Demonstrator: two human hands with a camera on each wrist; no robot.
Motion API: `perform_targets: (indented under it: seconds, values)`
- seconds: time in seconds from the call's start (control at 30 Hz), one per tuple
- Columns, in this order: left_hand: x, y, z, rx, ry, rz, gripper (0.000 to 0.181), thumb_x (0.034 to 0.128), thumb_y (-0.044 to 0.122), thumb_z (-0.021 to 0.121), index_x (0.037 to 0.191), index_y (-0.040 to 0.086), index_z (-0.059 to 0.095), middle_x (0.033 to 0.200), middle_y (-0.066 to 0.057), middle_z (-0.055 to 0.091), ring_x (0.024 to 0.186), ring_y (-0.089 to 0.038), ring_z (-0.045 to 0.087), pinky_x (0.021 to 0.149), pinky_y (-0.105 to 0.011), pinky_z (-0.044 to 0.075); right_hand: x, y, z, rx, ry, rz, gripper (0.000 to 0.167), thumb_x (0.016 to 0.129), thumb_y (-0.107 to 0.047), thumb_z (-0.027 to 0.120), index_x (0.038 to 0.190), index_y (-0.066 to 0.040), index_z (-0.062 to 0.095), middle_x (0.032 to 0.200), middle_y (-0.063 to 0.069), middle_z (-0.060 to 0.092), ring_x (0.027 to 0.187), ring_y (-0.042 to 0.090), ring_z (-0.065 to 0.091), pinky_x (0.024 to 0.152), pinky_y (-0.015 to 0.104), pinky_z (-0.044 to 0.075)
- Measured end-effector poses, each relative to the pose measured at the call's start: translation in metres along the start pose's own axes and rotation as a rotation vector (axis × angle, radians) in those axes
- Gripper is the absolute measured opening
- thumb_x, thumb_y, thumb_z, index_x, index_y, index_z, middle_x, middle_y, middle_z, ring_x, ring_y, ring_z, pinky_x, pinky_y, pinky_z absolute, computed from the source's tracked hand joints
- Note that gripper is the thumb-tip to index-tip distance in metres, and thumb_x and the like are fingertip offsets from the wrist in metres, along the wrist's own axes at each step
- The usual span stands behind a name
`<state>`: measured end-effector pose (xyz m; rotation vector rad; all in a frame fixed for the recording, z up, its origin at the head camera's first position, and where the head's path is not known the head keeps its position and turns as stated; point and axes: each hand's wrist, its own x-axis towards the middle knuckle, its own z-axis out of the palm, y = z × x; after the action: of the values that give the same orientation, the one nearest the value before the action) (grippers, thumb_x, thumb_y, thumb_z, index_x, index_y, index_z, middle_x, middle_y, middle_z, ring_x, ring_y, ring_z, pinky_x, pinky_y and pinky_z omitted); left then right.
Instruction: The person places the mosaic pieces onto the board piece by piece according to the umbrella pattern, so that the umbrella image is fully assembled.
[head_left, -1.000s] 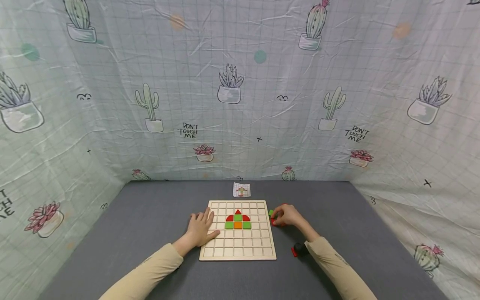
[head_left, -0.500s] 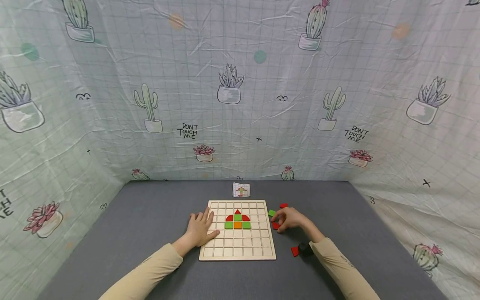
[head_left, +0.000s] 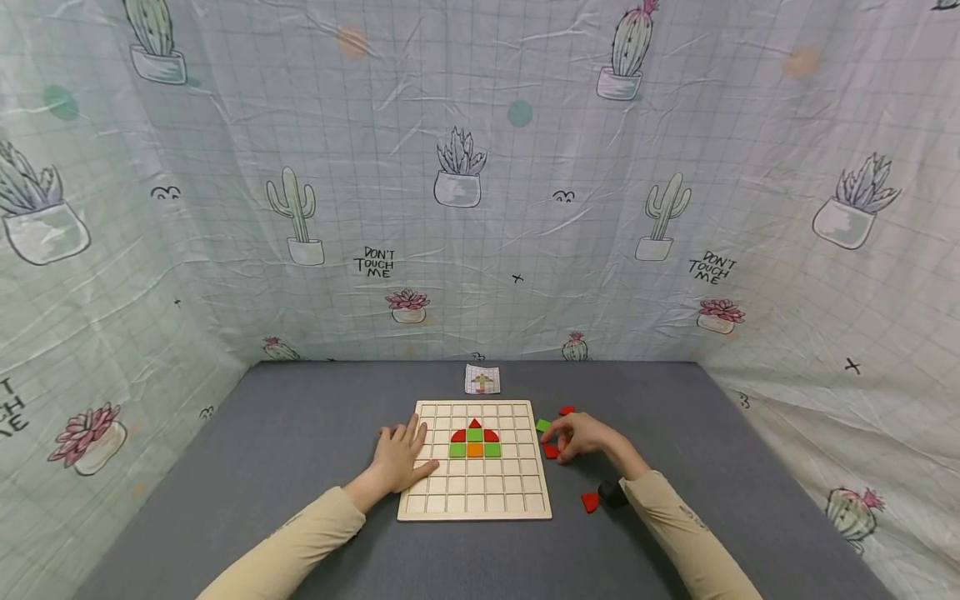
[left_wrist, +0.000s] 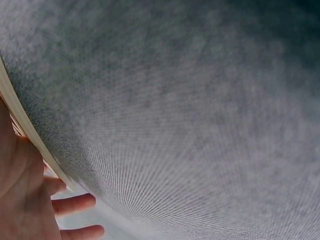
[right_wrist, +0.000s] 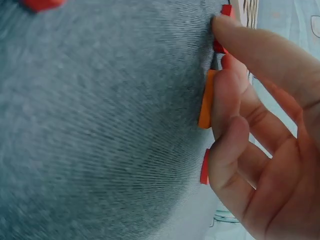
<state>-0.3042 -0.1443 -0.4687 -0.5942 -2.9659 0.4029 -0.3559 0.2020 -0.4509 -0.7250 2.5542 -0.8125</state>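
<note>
Board (head_left: 475, 483) on the worktop (head_left: 337, 433)

We see the left hand (head_left: 401, 461) spread on the board's left edge, probably steadying it. The right hand (head_left: 587, 437) curves over a red piece (head_left: 551, 452) beside it; whether pinching, we cannot tell. An orange piece (right_wrist: 206, 100) crowds that hand; a card (head_left: 482, 380) lies beyond.

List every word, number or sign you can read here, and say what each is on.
"DON'T TOUCH ME": in full twice on the backdrop sheet, left and right of centre.
"T", "CH", "E": line ends of a cut-off print, sheet's left edge.
"x": small crosses on the sheet.
Right sleeve: dark marks, too small to read.
</note>
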Motion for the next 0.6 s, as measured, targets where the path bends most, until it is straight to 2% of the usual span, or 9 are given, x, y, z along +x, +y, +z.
perform_targets:
  seconds: [0.13, 0.3, 0.43, 0.6]
  values:
    - [-0.0002, -0.0001, -0.0004, 0.009, 0.003, -0.004, 0.071, 0.0870, 0.060, 0.034, 0.135, 0.008, 0.039, 0.141, -0.013, 0.036, 0.113, -0.028, 0.045, 0.085, -0.051, 0.033, -0.0009, -0.0005, -0.0032, 0.020, -0.048, -0.008, 0.043, 0.068, 0.007, 0.066, 0.107, -0.009, 0.064, 0.067, 0.002, 0.058, 0.057, 0.008, 0.048, 0.053, 0.022, 0.039]
    - [-0.0004, 0.0010, -0.0003, 0.009, -0.001, -0.001, 0.071, 0.0871, 0.060, 0.034, 0.135, 0.008, 0.038, 0.141, -0.012, 0.036, 0.113, -0.028, 0.045, 0.085, -0.050, 0.033, -0.0019, -0.0004, -0.0048, 0.027, -0.088, -0.032, 0.040, 0.069, 0.009, 0.063, 0.105, -0.008, 0.065, 0.069, 0.009, 0.060, 0.056, 0.009, 0.047, 0.052, 0.022, 0.038]
    - [-0.0006, 0.0008, -0.0003, 0.017, 0.003, 0.000, 0.071, 0.0870, 0.060, 0.034, 0.135, 0.008, 0.039, 0.141, -0.012, 0.036, 0.112, -0.028, 0.045, 0.085, -0.050, 0.034, -0.0012, 0.0001, -0.0048, 0.009, -0.089, -0.054, 0.035, 0.071, 0.006, 0.065, 0.103, -0.007, 0.065, 0.068, 0.010, 0.061, 0.054, 0.010, 0.047, 0.051, 0.023, 0.040]
    - [-0.0004, 0.0007, 0.0000, 0.019, 0.003, 0.001, 0.071, 0.0870, 0.060, 0.033, 0.135, 0.008, 0.038, 0.141, -0.013, 0.035, 0.112, -0.028, 0.045, 0.085, -0.050, 0.034, 0.0013, -0.0001, -0.0028, -0.020, -0.068, -0.035, 0.027, 0.073, -0.002, 0.069, 0.099, -0.009, 0.065, 0.063, 0.007, 0.060, 0.051, 0.014, 0.051, 0.050, 0.028, 0.044]
